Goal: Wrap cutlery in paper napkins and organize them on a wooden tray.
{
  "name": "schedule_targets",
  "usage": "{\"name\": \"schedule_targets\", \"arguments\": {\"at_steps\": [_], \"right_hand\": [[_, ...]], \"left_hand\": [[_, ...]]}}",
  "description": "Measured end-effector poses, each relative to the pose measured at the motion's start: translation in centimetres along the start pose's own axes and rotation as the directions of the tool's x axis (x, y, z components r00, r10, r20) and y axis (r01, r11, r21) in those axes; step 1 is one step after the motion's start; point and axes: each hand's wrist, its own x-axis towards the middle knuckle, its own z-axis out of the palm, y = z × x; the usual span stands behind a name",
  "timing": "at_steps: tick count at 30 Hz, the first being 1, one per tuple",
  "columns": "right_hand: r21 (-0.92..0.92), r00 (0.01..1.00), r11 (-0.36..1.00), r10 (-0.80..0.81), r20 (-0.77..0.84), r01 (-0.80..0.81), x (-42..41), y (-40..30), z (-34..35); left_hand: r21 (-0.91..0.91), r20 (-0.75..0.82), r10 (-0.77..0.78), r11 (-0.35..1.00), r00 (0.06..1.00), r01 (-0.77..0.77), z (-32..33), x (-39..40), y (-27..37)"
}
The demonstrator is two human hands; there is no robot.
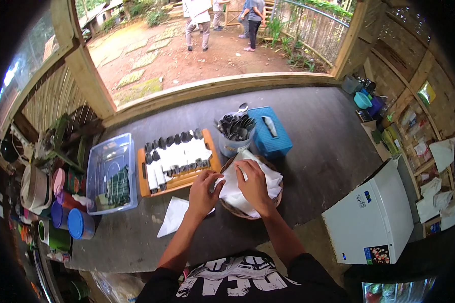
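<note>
My right hand (252,183) rests on white paper napkins (231,197) in a round wicker basket (281,197). My left hand (204,189) is raised at the basket's left edge, fingers curved; whether it pinches a napkin cannot be told. A folded white napkin (172,217) lies on the dark table left of my left wrist. Farther left, a wooden tray (185,182) holds rows of spoons wrapped in white napkins (185,153). Behind the basket stands a plastic tub (233,147) full of metal spoons (237,127), beside a blue tissue box (275,136).
A clear plastic bin (132,189) with a green checked cloth (118,187) stands left of the tray. Lidded containers (81,223) crowd the table's left edge. A white chest freezer (371,216) is at the right. People (254,22) stand outside beyond the wooden window sill (220,83).
</note>
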Motion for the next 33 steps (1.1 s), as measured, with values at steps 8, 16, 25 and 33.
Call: {"name": "schedule_targets", "arguments": {"at_steps": [8,16,25,33], "right_hand": [[-0.133,0.999,0.99,-0.04,-0.026,0.037,7.9,5.9,-0.7],[-0.265,0.999,0.964,-0.028,0.027,0.034,12.9,8.6,1.7],[-0.104,0.966,0.962,-0.257,-0.024,0.253,15.6,6.5,-0.5],[0.201,0.909,0.914,-0.284,-0.305,0.352,14.4,-1.7,-3.0]], "left_hand": [[0.214,-0.227,0.283,0.948,0.932,-0.236,3.8,10.5,-0.7],[0.351,-0.164,0.259,0.917,0.952,-0.189,6.9,15.6,-1.5],[0.295,-0.279,0.261,0.939,0.924,-0.176,5.5,17.4,-0.4],[0.097,-0.399,0.403,0.912,0.824,-0.398,-2.2,15.2,6.3]]}}
